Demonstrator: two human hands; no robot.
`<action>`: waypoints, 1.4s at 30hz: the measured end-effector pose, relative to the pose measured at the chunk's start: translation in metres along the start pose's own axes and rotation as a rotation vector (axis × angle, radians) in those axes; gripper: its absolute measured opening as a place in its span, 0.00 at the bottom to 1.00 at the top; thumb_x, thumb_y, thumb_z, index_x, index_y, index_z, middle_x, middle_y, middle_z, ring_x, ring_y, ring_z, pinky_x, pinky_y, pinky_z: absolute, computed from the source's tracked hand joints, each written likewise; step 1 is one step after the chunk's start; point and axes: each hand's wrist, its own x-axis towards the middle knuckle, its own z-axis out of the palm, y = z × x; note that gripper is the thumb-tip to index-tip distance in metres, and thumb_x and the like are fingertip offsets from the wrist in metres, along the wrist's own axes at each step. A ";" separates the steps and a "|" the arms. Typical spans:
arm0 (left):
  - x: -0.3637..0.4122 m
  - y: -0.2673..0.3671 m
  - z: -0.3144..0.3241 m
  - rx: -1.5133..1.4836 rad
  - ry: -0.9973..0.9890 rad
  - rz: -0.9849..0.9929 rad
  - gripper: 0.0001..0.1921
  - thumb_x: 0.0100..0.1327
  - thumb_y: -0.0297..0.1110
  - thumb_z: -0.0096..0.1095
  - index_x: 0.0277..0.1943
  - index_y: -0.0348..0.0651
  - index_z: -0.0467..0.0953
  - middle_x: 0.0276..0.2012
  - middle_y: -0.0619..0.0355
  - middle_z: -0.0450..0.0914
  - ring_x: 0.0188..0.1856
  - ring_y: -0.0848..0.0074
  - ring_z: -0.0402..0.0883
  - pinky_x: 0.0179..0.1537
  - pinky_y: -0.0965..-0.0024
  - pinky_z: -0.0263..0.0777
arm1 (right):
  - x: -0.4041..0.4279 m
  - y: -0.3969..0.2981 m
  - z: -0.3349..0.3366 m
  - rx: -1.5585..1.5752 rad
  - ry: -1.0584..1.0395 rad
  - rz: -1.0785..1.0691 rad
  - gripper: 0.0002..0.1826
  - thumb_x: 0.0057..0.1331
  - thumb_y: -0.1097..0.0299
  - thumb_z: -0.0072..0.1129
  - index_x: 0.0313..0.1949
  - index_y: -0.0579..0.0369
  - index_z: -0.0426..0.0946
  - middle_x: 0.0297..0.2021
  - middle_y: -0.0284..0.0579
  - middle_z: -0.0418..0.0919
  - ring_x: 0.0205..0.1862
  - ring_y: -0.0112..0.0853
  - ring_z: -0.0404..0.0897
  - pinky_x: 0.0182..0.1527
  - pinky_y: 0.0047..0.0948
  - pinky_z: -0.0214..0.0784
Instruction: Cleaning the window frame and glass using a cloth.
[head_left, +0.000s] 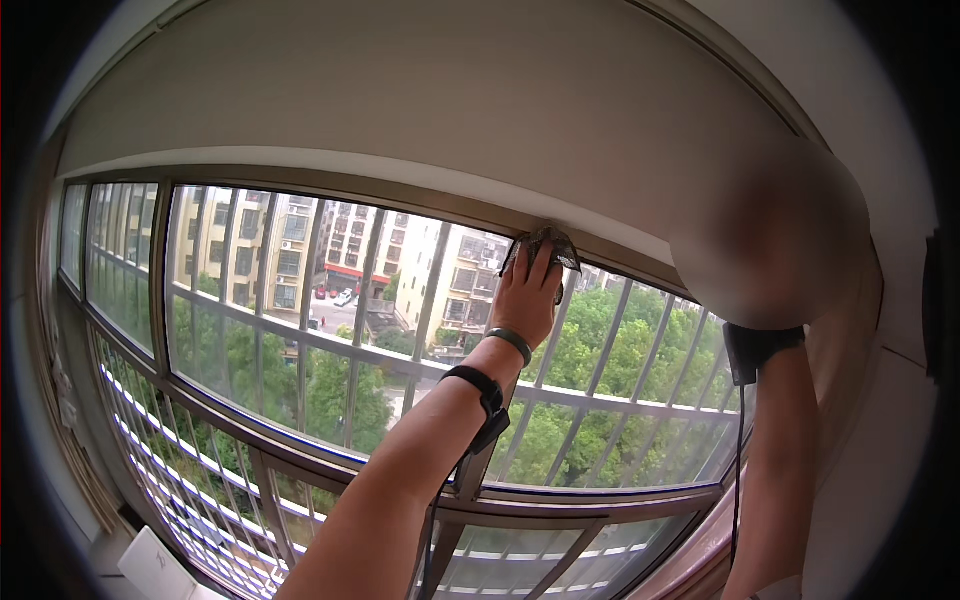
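My left hand (529, 292) is raised to the top of the window, its fingers spread over a dark, shiny mesh-like cloth (551, 244). The hand presses this cloth against the upper metal window frame (465, 214), where an upright bar meets it. A bracelet and a black strap with a small device circle that wrist. At the right my right arm is also raised, a black strapped device (742, 356) at its wrist with a cable hanging down. A round blur covers what lies above that wrist, so my right hand is hidden.
Sliding glass panes (255, 367) fill the window, with metal security bars (420, 367) outside. Beyond are trees and apartment buildings. A beige panel (420, 90) spans above. Pinkish curtain fabric (697, 551) hangs at the lower right, and a white object (157, 562) stands at the lower left.
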 end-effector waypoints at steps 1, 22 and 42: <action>-0.002 -0.005 0.000 -0.004 -0.001 -0.007 0.19 0.59 0.31 0.54 0.54 0.43 0.70 0.67 0.49 0.58 0.68 0.48 0.56 0.65 0.52 0.56 | -0.001 -0.024 0.012 -0.031 -0.006 -0.009 0.26 0.55 0.65 0.60 0.55 0.53 0.71 0.48 0.56 0.76 0.52 0.51 0.75 0.54 0.42 0.68; 0.004 -0.003 0.002 -0.126 -0.042 0.016 0.20 0.55 0.30 0.55 0.52 0.37 0.73 0.64 0.49 0.62 0.67 0.47 0.57 0.68 0.51 0.52 | -0.043 -0.287 0.081 0.383 -0.216 -0.349 0.28 0.53 0.80 0.56 0.56 0.48 0.68 0.52 0.51 0.70 0.54 0.49 0.71 0.55 0.43 0.66; 0.052 -0.236 -0.312 0.177 0.242 0.000 0.18 0.59 0.21 0.51 0.53 0.37 0.70 0.60 0.47 0.67 0.62 0.55 0.66 0.61 0.57 0.61 | -0.031 -0.240 0.113 0.138 -0.052 -0.234 0.25 0.60 0.82 0.47 0.58 0.53 0.68 0.54 0.49 0.72 0.57 0.44 0.71 0.59 0.40 0.63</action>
